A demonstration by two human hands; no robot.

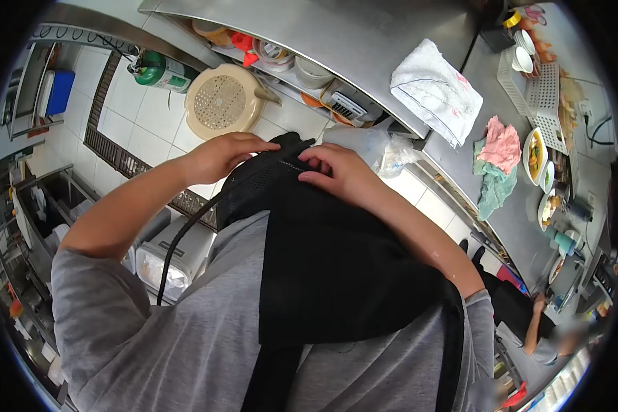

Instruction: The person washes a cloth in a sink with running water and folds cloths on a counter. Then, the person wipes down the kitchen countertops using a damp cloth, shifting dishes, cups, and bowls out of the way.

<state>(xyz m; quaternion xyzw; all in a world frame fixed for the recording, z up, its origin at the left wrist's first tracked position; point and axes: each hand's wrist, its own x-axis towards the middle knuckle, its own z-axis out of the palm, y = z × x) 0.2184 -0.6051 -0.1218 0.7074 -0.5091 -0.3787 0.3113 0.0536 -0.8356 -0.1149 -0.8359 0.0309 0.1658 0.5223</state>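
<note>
I am wearing a grey T-shirt and a black apron [343, 268], its bib folded over my chest. My left hand [221, 159] pinches dark cloth at the apron's upper edge in the view, near my waist. Opposite it, my right hand [340, 172] has its fingers curled against the same cloth, with the thumb beneath. Between the hands runs a dark strap-like edge above a patch of black mesh [257, 182]. A black cord [178, 240] hangs in a loop by my left side. Exactly what the fingertips grip is partly hidden.
Ahead is a steel counter [336, 34] with a folded white towel [436, 93]. Pink [499, 145] and green cloths [496, 185], a white basket [542, 96] and food bowls [534, 156] lie to the right. A beige stool [223, 103] stands on the tiles. Another person [529, 316] works at right.
</note>
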